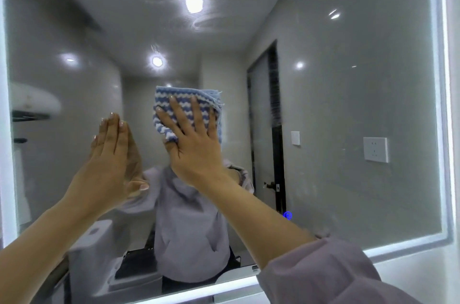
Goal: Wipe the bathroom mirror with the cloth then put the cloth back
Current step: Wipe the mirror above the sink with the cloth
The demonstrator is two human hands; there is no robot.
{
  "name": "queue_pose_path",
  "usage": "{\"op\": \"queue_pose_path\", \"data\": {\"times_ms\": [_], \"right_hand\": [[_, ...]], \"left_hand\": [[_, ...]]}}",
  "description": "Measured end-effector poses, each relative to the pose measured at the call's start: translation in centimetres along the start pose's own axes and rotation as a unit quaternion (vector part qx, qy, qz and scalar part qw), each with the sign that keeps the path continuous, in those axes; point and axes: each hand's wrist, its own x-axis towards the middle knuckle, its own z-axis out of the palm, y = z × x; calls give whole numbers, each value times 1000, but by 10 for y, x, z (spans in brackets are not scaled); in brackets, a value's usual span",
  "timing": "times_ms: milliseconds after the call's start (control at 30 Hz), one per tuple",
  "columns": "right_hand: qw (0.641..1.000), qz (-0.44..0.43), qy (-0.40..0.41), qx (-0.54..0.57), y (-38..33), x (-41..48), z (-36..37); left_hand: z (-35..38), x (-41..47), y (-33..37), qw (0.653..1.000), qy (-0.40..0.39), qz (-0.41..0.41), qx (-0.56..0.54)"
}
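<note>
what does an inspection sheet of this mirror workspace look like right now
surface: mirror hazy, with wipe streaks near the top light reflection.
job's things: cloth, blue and white striped, folded, pressed flat on the glass.
clutter: nothing seen.
hands: right hand spread open over the cloth; left hand flat, fingers together, touching the glass, holding nothing.
cables: nothing seen.
surroundings: lit mirror frame; reflected wall socket, dark door and toilet.

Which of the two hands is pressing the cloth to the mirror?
The right hand, fingers spread over the blue-and-white striped cloth; the left hand holds nothing.
</note>
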Motion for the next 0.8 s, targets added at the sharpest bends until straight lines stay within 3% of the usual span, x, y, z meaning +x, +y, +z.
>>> {"op": "queue_pose_path", "data": {"times_ms": [200,367,667,800], "right_hand": [[999,-25,17,36,14,0,-3],[998,-20,52,22,69,-12,-9],[984,162,67,-25,199,-37,-41],[962,255,77,-59,215,-40,-35]], "left_hand": [[4,0,-5,1000,16,-3,-4],[9,3,-11,1000,24,-2,8],[15,6,-20,999,25,27,30],[19,7,-23,997,53,43,34]]}}
